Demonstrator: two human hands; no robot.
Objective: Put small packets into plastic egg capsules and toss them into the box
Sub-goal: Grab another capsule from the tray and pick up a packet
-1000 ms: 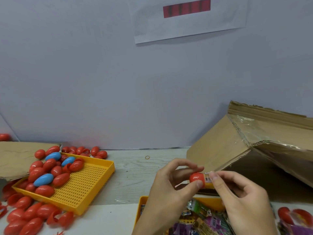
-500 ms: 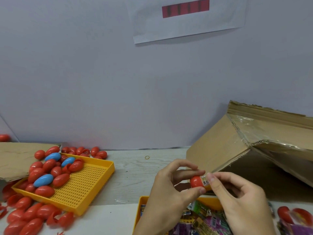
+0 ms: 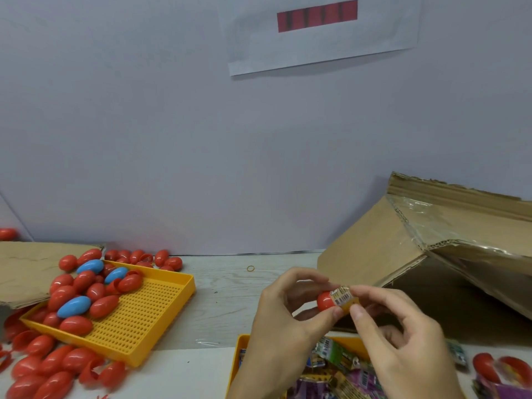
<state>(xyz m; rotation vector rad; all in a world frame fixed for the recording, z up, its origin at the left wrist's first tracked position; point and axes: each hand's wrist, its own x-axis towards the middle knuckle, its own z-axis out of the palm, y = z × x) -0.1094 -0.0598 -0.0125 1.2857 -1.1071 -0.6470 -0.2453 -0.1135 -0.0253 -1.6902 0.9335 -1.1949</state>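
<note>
- Right now, nearest us, our tray of small packets [image 3: 331, 367] sits under our wrists, its yellow rim [image 3: 241, 341] showing at the left.
- Just above it, our left hand [image 3: 288, 318] pinches a red capsule half [image 3: 325, 300] between thumb and curled fingers.
- Our right hand [image 3: 403, 335] pinches a folded packet [image 3: 342, 296] with thumb and forefinger, its end already at the half's mouth; we judge this the stuffing step, not yet finished.
- Next, we think, the packet needs pressing fully in and a second half snapped on; whether one is already attached, we cannot tell.
- Farther left, the yellow perforated tray [image 3: 149, 312] holds red and blue capsules [image 3: 74, 306].
- Beyond our hands, the cardboard box [image 3: 374, 254] lies open toward us, near enough for a short toss.
</note>
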